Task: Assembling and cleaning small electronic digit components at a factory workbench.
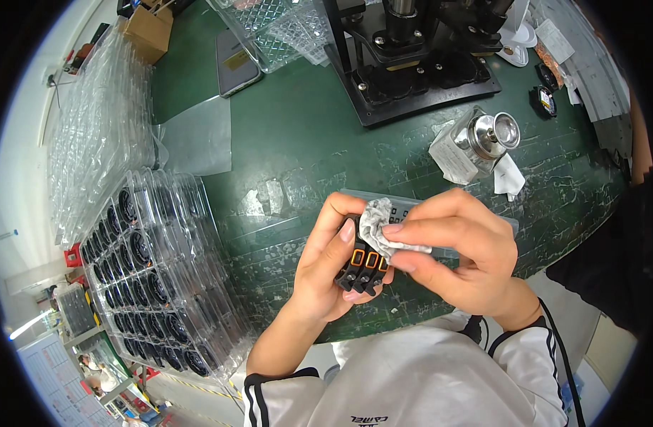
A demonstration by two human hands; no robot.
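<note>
Several small black parts with orange-rimmed rectangular openings (370, 260) sit side by side in my left hand (325, 267), the thumb on top and fingertips showing beneath them. What kind of parts they are I cannot make out. My right hand (463, 252) pinches a crumpled white cloth (376, 226) between thumb and fingers, and the cloth lies against the upper part of the black pieces. Behind both hands, a translucent tray with small dark square marks (497, 226) rests on the green table, partly hidden by them.
A black press fixture (426, 89) stands at the back. Right of centre is a bottle with a metal pump top (476, 142), a white tissue (509, 178) beside it. Stacked clear trays of round black parts (155, 277) rise at left, below more clear trays (98, 135). A grey device (237, 64) lies farther back.
</note>
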